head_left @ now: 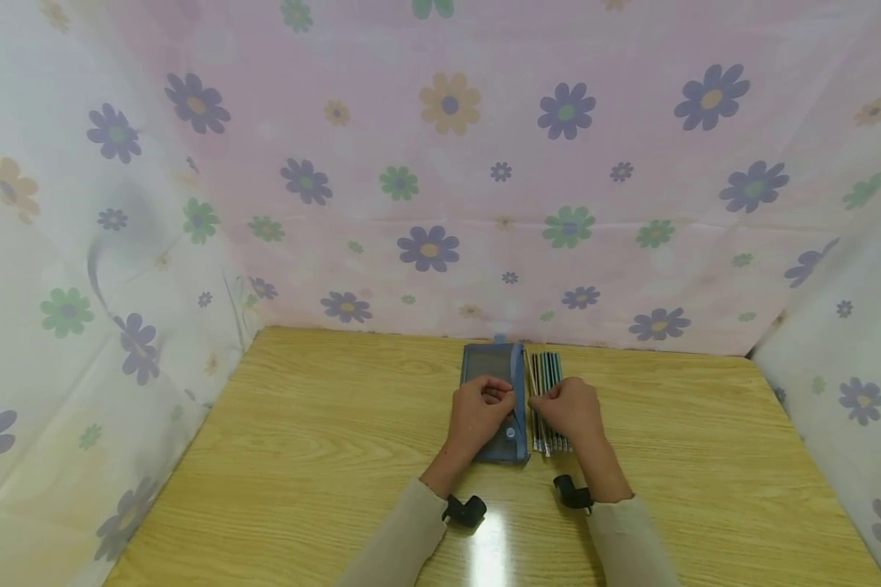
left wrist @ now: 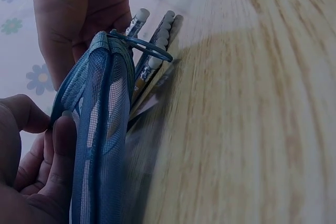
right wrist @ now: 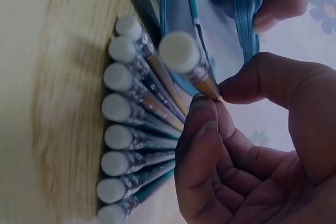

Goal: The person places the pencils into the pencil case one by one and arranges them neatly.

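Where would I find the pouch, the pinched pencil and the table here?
Pouch [head_left: 489, 361]: head view, upper part of its mesh front.
Pinched pencil [right wrist: 180, 52]: right wrist view, its white end.
Table [head_left: 316, 416]: head view, bare wood.

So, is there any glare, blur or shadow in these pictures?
Head view: white glare on the wooden table, between the sleeves; left wrist view: rather dim, a dark patch, likely shadow, on the table beside the blue pouch; right wrist view: dim too, the held pencil slightly blurred, faint shadow beside the row of pencils.
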`<control>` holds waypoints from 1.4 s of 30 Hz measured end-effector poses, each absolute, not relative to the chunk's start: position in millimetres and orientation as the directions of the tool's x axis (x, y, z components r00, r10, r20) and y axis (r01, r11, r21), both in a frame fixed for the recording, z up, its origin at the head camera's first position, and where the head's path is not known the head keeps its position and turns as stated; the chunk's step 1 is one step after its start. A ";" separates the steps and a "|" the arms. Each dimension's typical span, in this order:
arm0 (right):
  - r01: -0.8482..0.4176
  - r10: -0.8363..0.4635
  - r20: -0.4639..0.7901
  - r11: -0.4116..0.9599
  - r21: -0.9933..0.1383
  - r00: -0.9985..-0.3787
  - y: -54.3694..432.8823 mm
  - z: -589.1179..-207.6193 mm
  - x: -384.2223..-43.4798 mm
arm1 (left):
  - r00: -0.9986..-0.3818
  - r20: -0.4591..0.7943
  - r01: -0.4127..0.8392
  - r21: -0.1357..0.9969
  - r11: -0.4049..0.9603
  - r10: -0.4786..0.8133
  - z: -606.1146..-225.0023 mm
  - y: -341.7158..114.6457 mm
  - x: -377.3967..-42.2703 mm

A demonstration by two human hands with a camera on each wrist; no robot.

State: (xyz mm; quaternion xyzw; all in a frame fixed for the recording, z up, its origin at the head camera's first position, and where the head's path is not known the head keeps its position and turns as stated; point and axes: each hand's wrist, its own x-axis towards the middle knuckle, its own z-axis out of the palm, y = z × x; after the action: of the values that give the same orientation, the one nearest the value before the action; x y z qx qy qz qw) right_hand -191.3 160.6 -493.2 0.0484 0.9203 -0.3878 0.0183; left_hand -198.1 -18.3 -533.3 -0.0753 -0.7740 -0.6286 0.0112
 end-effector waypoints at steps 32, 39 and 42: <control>0.160 0.076 -0.143 0.605 -0.780 -0.987 145.8 -500.1 -205.6 | -0.992 0.081 0.093 0.987 0.129 0.096 -532.3 -17.4 -198.0; 0.161 0.063 -0.155 0.608 -0.777 -0.986 145.8 -499.5 -204.4 | -0.993 0.081 0.090 0.989 0.118 0.086 -531.6 -16.5 -197.1; 0.162 0.060 -0.158 0.606 -0.779 -0.986 145.3 -498.7 -203.2 | -0.993 0.080 0.089 0.989 0.116 0.086 -531.0 -16.8 -196.3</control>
State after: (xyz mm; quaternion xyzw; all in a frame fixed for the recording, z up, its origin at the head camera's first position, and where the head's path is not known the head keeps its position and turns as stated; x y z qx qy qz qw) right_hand -203.2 145.3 -498.7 0.0620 0.8943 -0.4393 0.0580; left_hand -196.3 -16.8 -531.0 -0.0586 -0.7472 -0.6621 0.0013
